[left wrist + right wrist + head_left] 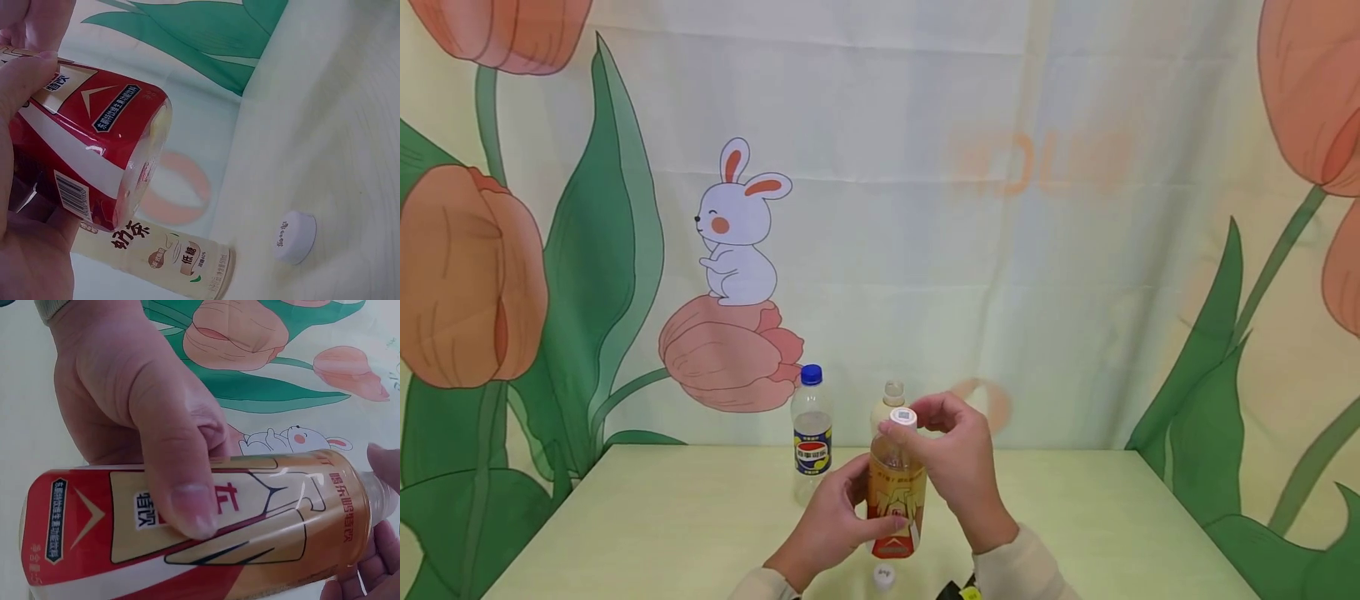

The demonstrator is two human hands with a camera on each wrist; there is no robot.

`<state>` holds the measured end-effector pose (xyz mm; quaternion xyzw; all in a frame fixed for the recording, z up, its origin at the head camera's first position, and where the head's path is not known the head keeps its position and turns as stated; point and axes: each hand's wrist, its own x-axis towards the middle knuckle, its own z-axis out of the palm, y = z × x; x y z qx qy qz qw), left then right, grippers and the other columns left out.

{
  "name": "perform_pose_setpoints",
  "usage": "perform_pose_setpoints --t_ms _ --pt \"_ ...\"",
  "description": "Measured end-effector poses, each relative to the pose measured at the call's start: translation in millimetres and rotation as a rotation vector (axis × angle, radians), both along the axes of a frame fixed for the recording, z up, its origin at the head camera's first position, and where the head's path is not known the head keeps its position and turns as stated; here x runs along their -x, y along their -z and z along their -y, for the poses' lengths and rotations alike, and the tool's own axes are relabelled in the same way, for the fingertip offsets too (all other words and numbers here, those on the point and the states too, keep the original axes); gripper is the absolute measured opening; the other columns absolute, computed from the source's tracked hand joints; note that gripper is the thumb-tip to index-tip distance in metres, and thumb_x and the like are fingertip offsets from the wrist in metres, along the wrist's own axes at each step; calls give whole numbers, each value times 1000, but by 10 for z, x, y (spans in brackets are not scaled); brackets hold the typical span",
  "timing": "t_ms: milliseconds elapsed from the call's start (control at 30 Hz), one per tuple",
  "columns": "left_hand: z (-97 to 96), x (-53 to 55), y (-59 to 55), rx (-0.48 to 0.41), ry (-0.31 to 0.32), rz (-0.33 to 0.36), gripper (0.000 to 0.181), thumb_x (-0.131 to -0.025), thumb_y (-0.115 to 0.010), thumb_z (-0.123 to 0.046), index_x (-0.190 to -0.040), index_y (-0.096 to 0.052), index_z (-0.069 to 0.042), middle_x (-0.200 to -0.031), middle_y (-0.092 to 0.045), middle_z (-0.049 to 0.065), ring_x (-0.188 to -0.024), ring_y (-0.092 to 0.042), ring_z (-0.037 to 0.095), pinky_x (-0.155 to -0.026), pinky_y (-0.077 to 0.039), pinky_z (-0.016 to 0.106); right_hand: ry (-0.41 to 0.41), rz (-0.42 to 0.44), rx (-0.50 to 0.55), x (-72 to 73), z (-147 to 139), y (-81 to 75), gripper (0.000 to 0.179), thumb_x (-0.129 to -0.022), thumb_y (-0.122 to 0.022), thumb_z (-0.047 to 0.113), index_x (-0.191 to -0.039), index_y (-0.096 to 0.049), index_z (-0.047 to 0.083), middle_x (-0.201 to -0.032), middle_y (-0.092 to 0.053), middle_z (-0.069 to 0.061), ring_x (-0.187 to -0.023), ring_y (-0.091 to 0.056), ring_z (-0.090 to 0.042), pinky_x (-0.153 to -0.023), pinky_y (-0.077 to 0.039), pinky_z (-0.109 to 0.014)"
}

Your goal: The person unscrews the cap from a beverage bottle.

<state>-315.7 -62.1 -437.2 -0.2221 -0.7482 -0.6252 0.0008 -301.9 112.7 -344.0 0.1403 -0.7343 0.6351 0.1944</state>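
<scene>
My left hand grips the body of a red-and-gold drink bottle, held above the table and standing roughly upright. The thumb lies across the label, as the right wrist view shows. At the bottle's top, my right hand pinches a white cap between thumb and fingers; whether the cap is loose on the neck I cannot tell. Right behind stands a cream milk tea bottle, its neck bare in the head view. Another white cap lies on the table below the held bottle.
A clear cola bottle with a blue cap stands to the left on the pale table. A black-and-yellow object shows at the bottom edge by the right sleeve. Behind the table hangs a printed cloth with tulips and a rabbit.
</scene>
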Motion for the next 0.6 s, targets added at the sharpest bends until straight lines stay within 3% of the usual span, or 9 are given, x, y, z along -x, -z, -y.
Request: perform_pose_setpoints --t_ms 233,367,600 --pt "25 -8 0 -1 1 0 74 -80 -89 -37 -142 -55 -17 -132 -67 6 -123 -64 26 -110 -52 48 -1 -12 -14 -22 20 -18 30 -75 -92 28 -95 -77 11 -94 -74 -5 -97 -62 -26 -82 -53 -35" --pt "60 -33 -13 2 11 3 73 -81 -88 -38 -142 -55 -16 -132 -67 6 -122 -64 26 -110 -52 49 -73 -24 -32 -23 16 -19 26 -80 -89 25 -101 -78 13 -99 -76 -4 -99 -66 -22 -86 -56 -37" --pt "116 -63 -13 8 15 11 72 -81 -88 -38 -142 -55 -16 -133 -67 7 -123 -64 26 -110 -51 52 -189 -46 -79 -29 4 1 23 -89 -81 23 -109 -78 14 -104 -76 -5 -102 -66 -21 -101 -49 -40"
